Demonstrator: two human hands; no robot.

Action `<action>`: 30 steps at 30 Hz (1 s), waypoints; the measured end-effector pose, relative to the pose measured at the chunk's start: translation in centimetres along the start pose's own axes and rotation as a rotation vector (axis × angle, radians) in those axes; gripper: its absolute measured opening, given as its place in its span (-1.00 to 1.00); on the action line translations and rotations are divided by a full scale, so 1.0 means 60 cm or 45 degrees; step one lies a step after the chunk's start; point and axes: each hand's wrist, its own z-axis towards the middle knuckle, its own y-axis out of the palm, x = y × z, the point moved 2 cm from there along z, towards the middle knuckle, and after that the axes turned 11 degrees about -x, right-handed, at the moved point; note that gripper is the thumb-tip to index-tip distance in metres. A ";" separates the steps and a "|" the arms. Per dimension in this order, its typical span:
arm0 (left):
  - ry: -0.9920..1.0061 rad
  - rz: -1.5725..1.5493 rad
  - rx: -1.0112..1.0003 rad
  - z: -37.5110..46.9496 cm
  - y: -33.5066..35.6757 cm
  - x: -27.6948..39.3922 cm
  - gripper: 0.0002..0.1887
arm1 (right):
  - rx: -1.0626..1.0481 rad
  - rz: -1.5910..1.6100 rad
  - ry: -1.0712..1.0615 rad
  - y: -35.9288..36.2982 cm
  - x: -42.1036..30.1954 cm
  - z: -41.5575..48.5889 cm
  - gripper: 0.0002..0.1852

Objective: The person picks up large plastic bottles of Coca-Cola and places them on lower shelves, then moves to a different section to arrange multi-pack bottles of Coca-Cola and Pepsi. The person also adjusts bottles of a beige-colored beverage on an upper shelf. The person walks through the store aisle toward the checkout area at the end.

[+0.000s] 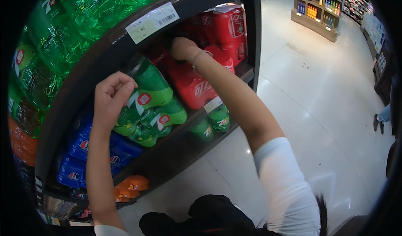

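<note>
Over the front of a shrink-wrapped pack of green 7UP bottles [150, 110] is my left hand [114, 93], its fingers curled; whether it grips the wrap I cannot tell. My right hand [184, 49] reaches into the shelf above a pack of red Coca-Cola bottles [191, 82], and its fingertips are hidden in the dark behind. Stacked packs of red Coca-Cola cans [230, 25] stand to the right of this hand. Blue Pepsi packs [73, 170] lie to the left, partly behind my left forearm.
Large green bottles [53, 31] fill the shelf above, over a dark shelf edge with a price label [152, 22]. Small 7UP bottles [219, 118] and orange bottles [132, 185] sit lower. A wooden drinks display [314, 19] stands across the tiled floor; a person's legs [383, 116] show at right.
</note>
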 end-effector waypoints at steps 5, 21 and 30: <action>-0.038 -0.081 0.022 -0.003 0.005 0.007 -0.88 | 0.133 -0.041 -0.393 0.041 -0.008 0.166 -0.62; -0.005 0.002 0.058 -0.001 0.005 0.004 -0.91 | 0.082 0.052 -0.046 0.029 0.033 0.192 -0.67; 0.022 -0.075 0.025 0.000 0.008 0.005 -0.90 | 0.149 0.321 0.152 0.057 0.029 0.168 -0.70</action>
